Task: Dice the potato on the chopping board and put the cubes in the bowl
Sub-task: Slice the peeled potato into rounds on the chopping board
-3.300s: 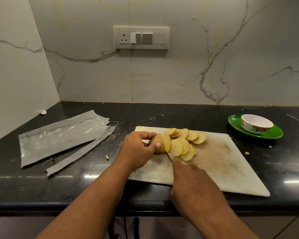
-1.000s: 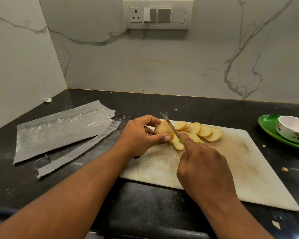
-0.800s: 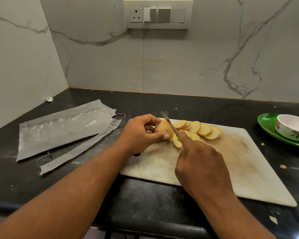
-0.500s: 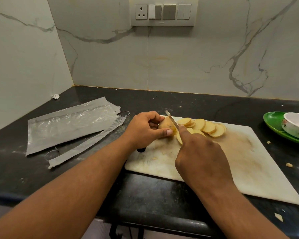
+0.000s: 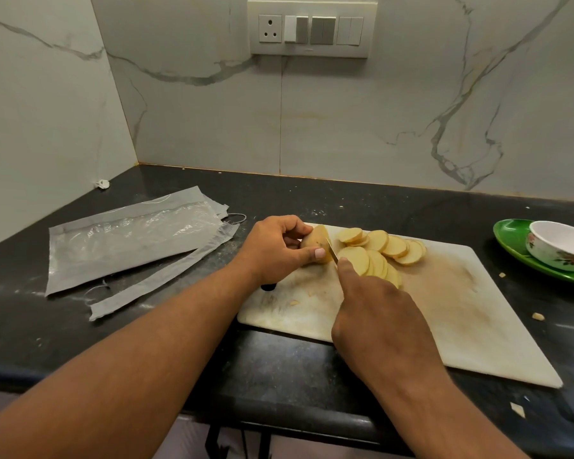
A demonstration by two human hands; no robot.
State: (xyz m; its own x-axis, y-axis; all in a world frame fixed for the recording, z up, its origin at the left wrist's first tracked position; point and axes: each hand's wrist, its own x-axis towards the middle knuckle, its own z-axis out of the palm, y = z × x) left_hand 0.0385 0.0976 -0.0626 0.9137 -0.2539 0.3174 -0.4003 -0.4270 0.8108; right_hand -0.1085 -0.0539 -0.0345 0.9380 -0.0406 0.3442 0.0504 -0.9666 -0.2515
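On the white chopping board (image 5: 461, 319), the left hand (image 5: 272, 250) pinches the last yellow potato end (image 5: 315, 245) while the right hand (image 5: 375, 323) grips the small knife (image 5: 332, 251). Best keep the left fingertips tucked back, cutting straight down beside the fanned slices (image 5: 383, 250); the white floral bowl (image 5: 560, 248) waits well apart.

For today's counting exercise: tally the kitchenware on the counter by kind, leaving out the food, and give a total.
Chopping board: 1
Knife: 1
Bowl: 1
Green plate: 1
Total: 4
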